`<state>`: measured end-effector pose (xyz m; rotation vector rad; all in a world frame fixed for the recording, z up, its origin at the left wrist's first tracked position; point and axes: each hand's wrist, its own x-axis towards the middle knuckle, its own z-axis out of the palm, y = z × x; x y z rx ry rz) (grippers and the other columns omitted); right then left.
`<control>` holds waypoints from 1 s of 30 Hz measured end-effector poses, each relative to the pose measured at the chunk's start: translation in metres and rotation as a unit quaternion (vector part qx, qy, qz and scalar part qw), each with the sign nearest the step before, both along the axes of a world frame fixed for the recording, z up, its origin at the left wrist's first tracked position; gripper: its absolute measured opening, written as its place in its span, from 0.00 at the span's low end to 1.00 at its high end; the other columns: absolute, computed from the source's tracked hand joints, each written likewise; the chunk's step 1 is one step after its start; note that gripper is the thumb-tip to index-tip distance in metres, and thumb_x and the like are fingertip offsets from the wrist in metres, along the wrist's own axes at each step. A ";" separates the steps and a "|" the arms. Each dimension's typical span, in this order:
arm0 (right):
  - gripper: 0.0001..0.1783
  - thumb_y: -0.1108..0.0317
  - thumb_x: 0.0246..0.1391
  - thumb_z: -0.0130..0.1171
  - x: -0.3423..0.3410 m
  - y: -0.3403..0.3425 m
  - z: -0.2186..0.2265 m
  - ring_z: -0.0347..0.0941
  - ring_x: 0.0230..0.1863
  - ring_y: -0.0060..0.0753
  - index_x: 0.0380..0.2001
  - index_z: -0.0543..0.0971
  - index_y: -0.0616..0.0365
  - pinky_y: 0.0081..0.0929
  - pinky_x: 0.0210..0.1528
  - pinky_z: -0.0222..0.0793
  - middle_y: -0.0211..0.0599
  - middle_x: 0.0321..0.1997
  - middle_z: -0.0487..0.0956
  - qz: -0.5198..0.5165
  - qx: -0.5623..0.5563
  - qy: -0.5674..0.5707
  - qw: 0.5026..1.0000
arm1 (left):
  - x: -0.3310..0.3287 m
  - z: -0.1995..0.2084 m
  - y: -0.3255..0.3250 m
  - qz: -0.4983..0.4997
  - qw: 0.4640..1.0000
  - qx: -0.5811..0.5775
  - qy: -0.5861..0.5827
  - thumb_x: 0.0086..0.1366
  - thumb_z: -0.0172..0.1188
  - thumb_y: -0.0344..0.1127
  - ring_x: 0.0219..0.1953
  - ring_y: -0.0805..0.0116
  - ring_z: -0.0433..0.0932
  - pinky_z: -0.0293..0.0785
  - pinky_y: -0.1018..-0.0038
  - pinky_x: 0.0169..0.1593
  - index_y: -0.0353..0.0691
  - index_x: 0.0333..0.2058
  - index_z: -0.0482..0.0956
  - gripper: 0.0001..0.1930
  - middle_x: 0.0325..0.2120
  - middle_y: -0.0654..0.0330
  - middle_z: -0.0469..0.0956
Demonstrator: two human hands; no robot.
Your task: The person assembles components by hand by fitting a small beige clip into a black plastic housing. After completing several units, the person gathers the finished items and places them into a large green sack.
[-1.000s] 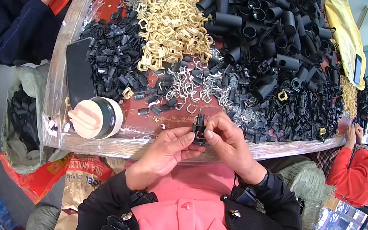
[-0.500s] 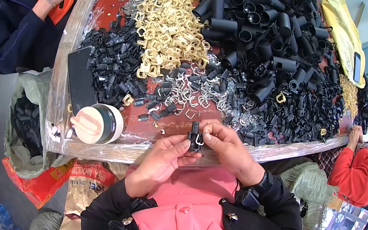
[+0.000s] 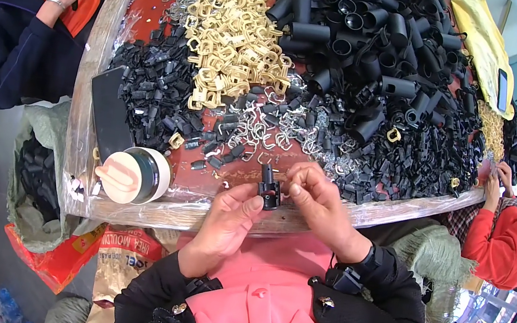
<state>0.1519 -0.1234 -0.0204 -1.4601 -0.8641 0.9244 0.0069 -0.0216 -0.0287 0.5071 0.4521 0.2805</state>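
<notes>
Over the table's near edge, my left hand grips a small black plastic part with an upright post, thumb in front of it. A bit of red shows at the part's middle. Just to its right, my right hand is closed in a pinch, thumb against the bent forefinger. Whatever its fingertips may hold is too small to make out. Bent silver metal hooks and small black plastic pieces lie beyond my hands.
Heaps of cream plastic frames and black tubes cover the red table. A round lidded container stands near the left corner by a dark flat slab. Co-workers sit at the left and right.
My right hand has drawn slightly up and away from the black part, which stays in my left hand. The silver hook seen at its front no longer shows there.
</notes>
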 end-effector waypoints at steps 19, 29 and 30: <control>0.06 0.71 0.53 0.50 -0.009 -0.003 0.012 0.64 0.27 0.21 0.26 0.67 0.62 0.19 0.30 0.61 0.32 0.27 0.70 0.032 -0.032 -0.020 0.999 | -0.009 -0.003 0.009 -0.061 0.993 -0.096 -0.037 0.56 0.57 0.38 0.37 0.63 0.76 0.75 0.74 0.41 0.32 0.44 0.68 0.19 0.36 0.53 0.74; 0.07 0.75 0.43 0.56 -0.010 0.008 0.032 0.63 0.39 0.39 0.27 0.68 0.59 0.26 0.38 0.58 0.43 0.39 0.66 0.054 0.063 -0.365 0.927 | -0.010 0.002 0.009 -0.082 0.993 -0.083 -0.002 0.58 0.54 0.33 0.36 0.73 0.75 0.73 0.79 0.40 0.33 0.44 0.69 0.16 0.37 0.60 0.74; 0.08 0.75 0.41 0.56 -0.010 0.009 0.033 0.62 0.39 0.41 0.27 0.68 0.58 0.28 0.39 0.57 0.44 0.39 0.65 0.056 0.063 -0.396 0.915 | -0.009 0.002 0.009 -0.084 0.993 -0.082 0.003 0.58 0.54 0.33 0.36 0.73 0.75 0.73 0.80 0.40 0.33 0.44 0.69 0.16 0.37 0.60 0.74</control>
